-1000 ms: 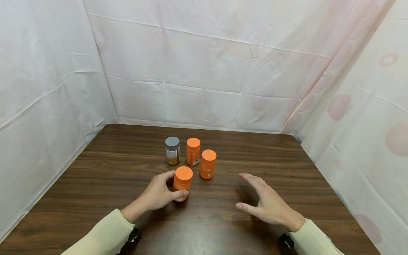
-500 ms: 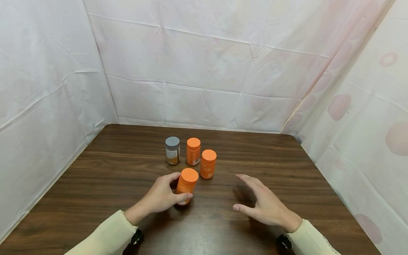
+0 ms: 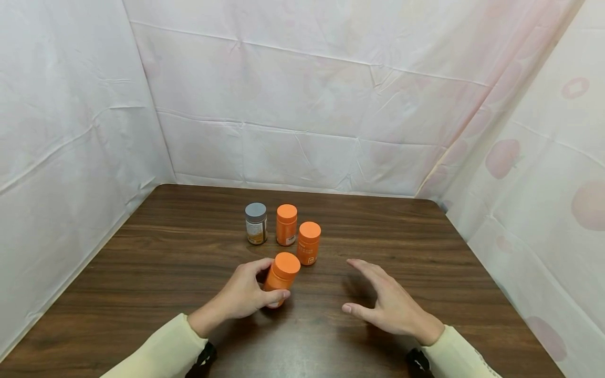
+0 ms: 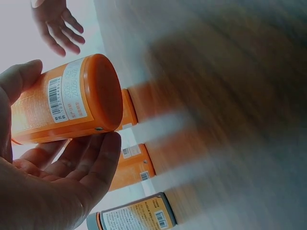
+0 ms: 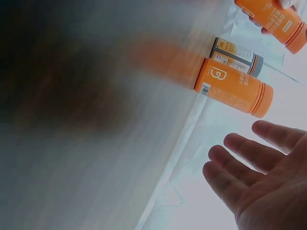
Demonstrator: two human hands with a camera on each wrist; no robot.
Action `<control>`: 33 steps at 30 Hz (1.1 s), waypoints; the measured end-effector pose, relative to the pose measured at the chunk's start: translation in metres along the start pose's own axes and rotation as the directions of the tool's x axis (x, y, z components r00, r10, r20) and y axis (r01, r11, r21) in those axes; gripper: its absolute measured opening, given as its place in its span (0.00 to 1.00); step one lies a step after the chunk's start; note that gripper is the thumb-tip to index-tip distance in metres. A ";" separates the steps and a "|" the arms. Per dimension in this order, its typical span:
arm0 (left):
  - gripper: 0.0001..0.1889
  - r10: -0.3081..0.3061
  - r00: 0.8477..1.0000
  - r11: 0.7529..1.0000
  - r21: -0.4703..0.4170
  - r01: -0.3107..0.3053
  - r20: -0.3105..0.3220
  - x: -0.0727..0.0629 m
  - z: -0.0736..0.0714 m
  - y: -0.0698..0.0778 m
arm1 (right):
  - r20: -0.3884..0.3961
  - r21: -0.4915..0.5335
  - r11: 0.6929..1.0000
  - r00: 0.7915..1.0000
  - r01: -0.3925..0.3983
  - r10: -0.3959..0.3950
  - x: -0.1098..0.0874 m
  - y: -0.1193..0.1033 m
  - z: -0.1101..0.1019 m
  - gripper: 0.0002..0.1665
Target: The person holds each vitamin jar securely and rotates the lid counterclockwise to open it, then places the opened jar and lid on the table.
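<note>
My left hand (image 3: 248,291) grips an orange pill bottle (image 3: 282,274) with an orange screw cap, thumb on the near side and fingers behind. The bottle leans to the right, and in the left wrist view its base (image 4: 106,93) shows, lifted off the table, beside a label with a barcode. My right hand (image 3: 394,302) hovers over the table at the right, fingers spread, holding nothing. Nearest behind the gripped bottle stands a second orange bottle (image 3: 309,244). Another orange bottle (image 3: 286,226) and a grey-capped bottle (image 3: 256,224) stand upright farther back.
The dark wood-grain table (image 3: 198,210) carries all the standing bottles. Pale cloth (image 3: 293,94) hangs along its back and both sides. A black strap (image 3: 418,361) shows at the right sleeve's cuff.
My left hand has moved a little right and nearer, bringing the orange pill bottle along and tilting it to the right. My right hand has shifted slightly left. The standing bottles stay put.
</note>
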State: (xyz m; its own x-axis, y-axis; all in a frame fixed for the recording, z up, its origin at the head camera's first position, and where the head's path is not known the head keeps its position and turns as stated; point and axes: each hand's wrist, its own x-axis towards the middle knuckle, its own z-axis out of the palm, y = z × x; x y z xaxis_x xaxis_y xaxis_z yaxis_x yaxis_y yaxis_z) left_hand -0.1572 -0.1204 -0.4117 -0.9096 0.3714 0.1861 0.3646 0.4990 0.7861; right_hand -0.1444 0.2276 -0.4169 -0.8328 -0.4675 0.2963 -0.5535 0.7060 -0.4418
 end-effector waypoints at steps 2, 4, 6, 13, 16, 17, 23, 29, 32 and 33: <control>0.26 0.007 1.000 1.000 0.000 -0.007 0.004 0.000 0.001 0.001 | -0.003 0.003 1.000 1.000 0.002 -0.002 0.000 -0.001 0.000 0.52; 0.26 0.017 1.000 1.000 -0.001 -0.017 0.003 0.000 0.001 0.002 | -0.005 0.006 1.000 1.000 0.003 -0.003 0.001 -0.002 0.001 0.52; 0.26 0.021 1.000 1.000 -0.003 -0.021 0.003 0.000 0.002 0.003 | -0.006 0.010 1.000 1.000 0.003 -0.003 0.001 -0.003 0.001 0.52; 0.26 0.033 0.999 0.999 -0.017 -0.033 0.004 -0.001 0.004 0.007 | 0.000 0.032 0.999 1.000 0.000 0.000 0.003 -0.007 0.000 0.51; 0.27 0.040 0.999 0.999 -0.028 -0.039 0.009 -0.001 0.005 0.008 | -0.003 0.042 0.999 1.000 0.003 -0.003 0.004 -0.008 0.001 0.51; 0.27 0.043 0.999 0.999 -0.032 -0.042 0.012 -0.001 0.005 0.009 | -0.005 0.045 0.999 1.000 0.004 -0.003 0.004 -0.008 0.001 0.51; 0.27 0.050 0.999 0.998 -0.039 -0.049 0.019 -0.002 0.007 0.011 | -0.009 0.060 0.998 1.000 0.013 -0.013 0.006 -0.009 0.005 0.50; 0.27 0.054 0.998 0.998 -0.014 -0.054 0.015 -0.002 0.009 0.013 | -0.006 0.091 0.995 1.000 0.031 -0.031 0.006 -0.012 0.008 0.49; 0.28 0.058 0.998 0.998 0.003 -0.058 0.013 -0.002 0.010 0.014 | -0.007 0.107 0.993 0.999 0.040 -0.039 0.007 -0.014 0.008 0.49; 0.28 0.059 0.998 0.998 0.009 -0.059 0.013 -0.002 0.011 0.015 | -0.008 0.111 0.993 0.999 0.041 -0.041 0.008 -0.015 0.008 0.49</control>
State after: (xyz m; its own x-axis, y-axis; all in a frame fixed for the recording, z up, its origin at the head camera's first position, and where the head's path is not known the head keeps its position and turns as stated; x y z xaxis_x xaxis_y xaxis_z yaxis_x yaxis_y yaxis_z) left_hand -0.1480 -0.1053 -0.4069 -0.8840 0.4103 0.2241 0.4192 0.4837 0.7683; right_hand -0.1427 0.2096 -0.4148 -0.8096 -0.4917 0.3207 -0.5843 0.6228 -0.5203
